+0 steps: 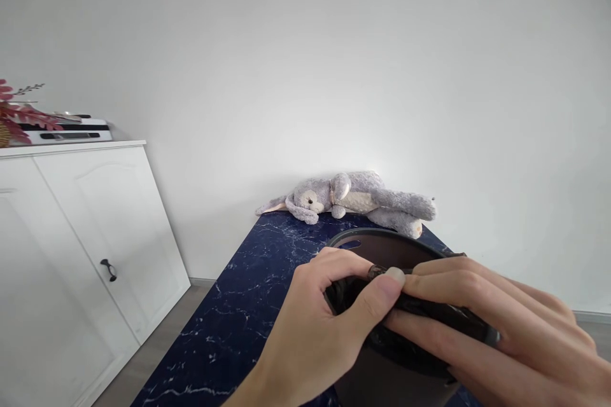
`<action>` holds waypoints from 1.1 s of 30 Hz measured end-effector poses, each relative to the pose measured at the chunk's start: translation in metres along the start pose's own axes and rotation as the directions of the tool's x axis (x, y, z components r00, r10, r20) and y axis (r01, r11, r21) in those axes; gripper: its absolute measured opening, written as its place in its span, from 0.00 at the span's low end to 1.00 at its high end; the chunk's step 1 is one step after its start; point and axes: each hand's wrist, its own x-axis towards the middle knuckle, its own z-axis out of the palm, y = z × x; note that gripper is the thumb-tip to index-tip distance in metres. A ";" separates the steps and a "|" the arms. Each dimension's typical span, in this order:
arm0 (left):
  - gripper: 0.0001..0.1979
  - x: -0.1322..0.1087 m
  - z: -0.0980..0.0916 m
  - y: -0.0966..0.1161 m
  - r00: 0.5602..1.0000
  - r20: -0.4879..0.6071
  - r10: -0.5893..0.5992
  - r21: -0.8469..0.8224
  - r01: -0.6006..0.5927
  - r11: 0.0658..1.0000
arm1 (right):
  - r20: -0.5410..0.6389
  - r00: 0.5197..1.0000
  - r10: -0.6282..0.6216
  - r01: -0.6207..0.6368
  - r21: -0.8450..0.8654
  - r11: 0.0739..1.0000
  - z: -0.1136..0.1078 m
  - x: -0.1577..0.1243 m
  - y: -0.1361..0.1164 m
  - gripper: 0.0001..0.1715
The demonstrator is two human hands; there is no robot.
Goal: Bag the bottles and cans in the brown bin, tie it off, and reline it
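A dark brown trash can (391,378) with a black rim and a handle slot stands on the blue marbled tabletop. Bunched at its near side is a black trash bag (443,313), thin and shiny. My left hand (324,321) pinches the bag between thumb and fingers above the can's opening. From the right, my right hand (491,324) grips the same bag, its fingers close to my left thumb. Part of the rim and most of the bag are hidden behind both hands.
A grey plush rabbit (356,197) lies on its side at the table's far end, against the white wall. The blue marbled tabletop (233,311) extends left of the can. A white cabinet (95,235) stands at the left, with red flowers (28,117) and a white device (79,131) on top.
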 end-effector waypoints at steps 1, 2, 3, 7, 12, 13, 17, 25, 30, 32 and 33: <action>0.14 0.000 -0.002 -0.002 1.000 0.000 -0.023 -0.014 0.023 1.000 | 0.013 1.000 0.003 -0.003 0.010 1.000 -0.001 0.001 -0.001 0.13; 0.13 0.001 -0.003 -0.003 0.999 0.005 -0.040 -0.030 0.040 0.999 | 0.036 0.999 0.009 -0.010 0.013 1.000 -0.001 0.002 -0.001 0.14; 0.13 0.001 -0.005 -0.005 0.999 0.014 -0.051 -0.048 0.051 0.998 | 0.062 0.998 0.020 -0.020 0.003 1.000 -0.002 0.003 -0.001 0.16; 0.08 0.002 -0.009 -0.011 0.999 0.001 -0.036 -0.083 0.036 0.996 | 0.109 0.994 0.028 -0.017 -0.098 0.995 -0.005 0.003 0.007 0.21; 0.06 0.002 -0.009 -0.013 0.991 -0.134 0.021 -0.026 -0.025 0.999 | 0.187 0.982 0.004 0.023 -0.144 0.989 -0.011 0.007 0.013 0.15; 0.06 0.002 -0.009 -0.013 0.988 -0.154 0.029 -0.010 -0.031 0.999 | 0.214 0.977 0.006 0.021 -0.124 0.992 -0.013 0.008 0.012 0.16; 0.06 0.005 -0.011 -0.016 0.980 -0.197 0.040 0.031 -0.035 0.999 | 0.249 0.968 0.025 -0.027 0.004 1.000 -0.014 0.011 0.003 0.19; 0.06 0.014 -0.013 -0.030 0.960 -0.277 0.033 0.024 -0.027 0.999 | 0.312 0.950 -0.012 0.028 -0.049 0.998 -0.014 0.008 0.003 0.22; 0.07 0.017 -0.015 -0.034 0.939 -0.343 0.037 0.041 -0.024 0.999 | 0.289 0.944 0.162 -0.158 -0.038 0.987 -0.014 0.005 0.003 0.24; 0.06 0.013 -0.013 -0.029 0.924 -0.378 0.064 0.054 -0.047 0.997 | 0.252 0.943 0.218 -0.209 -0.064 0.976 -0.012 0.004 0.004 0.22; 0.05 0.009 -0.012 -0.025 0.914 -0.396 0.088 0.067 -0.067 0.995 | 0.242 0.942 0.231 -0.217 -0.084 0.973 -0.012 0.004 0.004 0.21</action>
